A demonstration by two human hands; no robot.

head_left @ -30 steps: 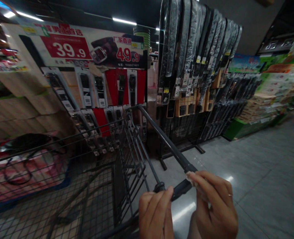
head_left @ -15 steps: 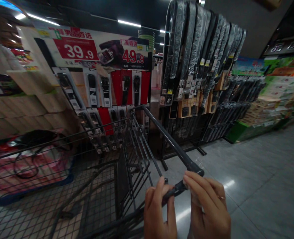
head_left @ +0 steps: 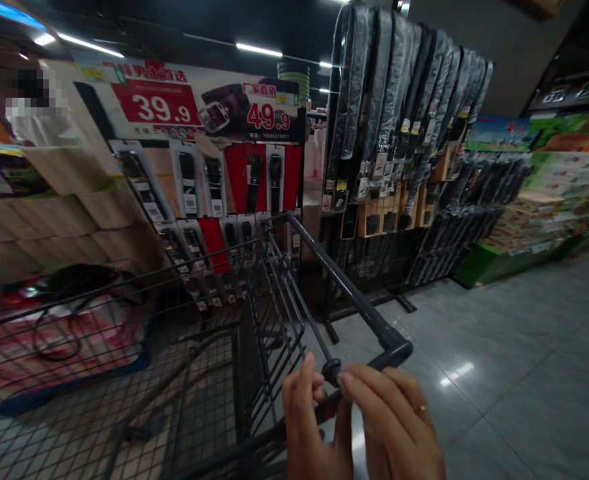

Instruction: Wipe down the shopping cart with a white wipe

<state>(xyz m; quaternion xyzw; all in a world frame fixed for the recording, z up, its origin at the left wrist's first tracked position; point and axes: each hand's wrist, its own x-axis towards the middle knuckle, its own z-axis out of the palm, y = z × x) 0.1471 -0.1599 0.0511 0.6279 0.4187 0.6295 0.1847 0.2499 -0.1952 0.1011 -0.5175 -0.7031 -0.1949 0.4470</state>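
Note:
A dark metal shopping cart (head_left: pixel 354 297) stands in front of me, its wire basket at the left and its bar frame running toward me. My left hand (head_left: pixel 312 427) is closed around the near side bar, with its index finger pointing up. Close to its right, my right hand (head_left: pixel 394 417) has its fingers bent over the same bar, the fingertips next to a dark round joint (head_left: pixel 331 371). A ring (head_left: pixel 421 407) shows on one right finger. The fingers partly cover the bar, and I cannot make out anything else between them.
Packaged belts (head_left: pixel 187 180) hang under a price sign (head_left: pixel 162 107). Plastic-wrapped belts (head_left: pixel 382 87) hang on a rack beyond the cart. A pink package (head_left: pixel 79 333) shows at the left. Boxes (head_left: pixel 554 180) stand along the grey floor (head_left: pixel 514 360). A person in white (head_left: pixel 44 127) is far left.
My right hand has slid left along the bar, closer to my left hand, uncovering the bar's corner. The left hand has shifted slightly left. The person at the far left shows more fully.

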